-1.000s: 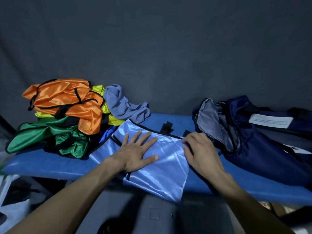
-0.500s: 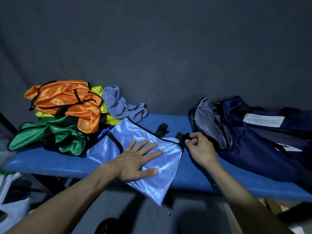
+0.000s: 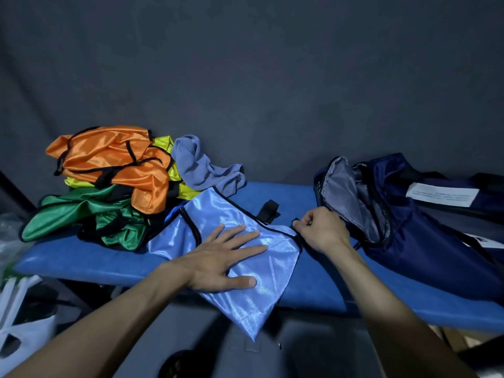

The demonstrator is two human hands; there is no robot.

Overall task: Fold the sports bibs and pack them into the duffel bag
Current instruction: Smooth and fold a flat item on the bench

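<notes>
While a heap of bibs [image 3: 109, 184] sat at nine o'clock on the worktop [image 3: 81, 257], the left hand [image 3: 221, 257] pressed flat, fingers spread, on the light blue bib [image 3: 267, 271]; the right hand [image 3: 321, 230] pinched its black strap beside the duffel bag [image 3: 425, 241] at three o'clock.

Layout: bib pile left, spread bib centre, duffel bag right, all on the tabletop [image 3: 81, 264].

The bib pile [image 3: 109, 184] sits at the left rear with a towel [image 3: 201, 167] against its right side. The spread bib [image 3: 245, 257] lies centre, its front corner overhanging the near edge. The left hand [image 3: 221, 257] rests flat on it; the right hand [image 3: 323, 230] pinches its right edge, just before the duffel bag [image 3: 409, 227].
</notes>
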